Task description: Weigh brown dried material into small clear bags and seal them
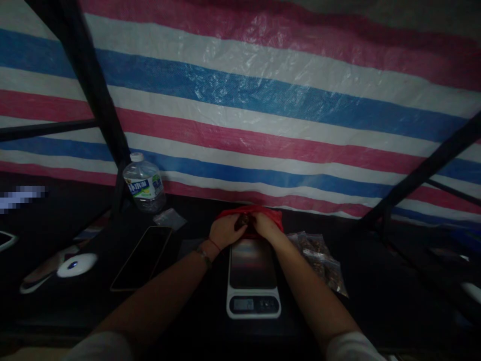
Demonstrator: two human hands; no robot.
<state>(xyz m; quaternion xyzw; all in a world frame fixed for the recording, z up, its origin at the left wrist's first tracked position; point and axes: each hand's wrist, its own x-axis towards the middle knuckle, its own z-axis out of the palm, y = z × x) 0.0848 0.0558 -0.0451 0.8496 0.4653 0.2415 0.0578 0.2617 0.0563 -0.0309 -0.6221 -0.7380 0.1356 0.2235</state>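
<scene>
Both my hands meet at the far end of a digital kitchen scale [253, 281] on a dark table. My left hand [225, 230] and my right hand [266, 225] are closed together on a small dark object [243, 220], just in front of a red plastic bag [259, 214]. What exactly the dark object is stays too dim to tell. The scale's steel platform is bare and its small display sits at the near end.
A water bottle [144, 184] stands at the back left, with a small clear packet [170, 218] beside it. A dark phone [143, 256] lies left of the scale, a white mouse [77, 264] further left. Filled clear bags [319, 255] lie to the right. A striped tarp [263, 100] hangs behind.
</scene>
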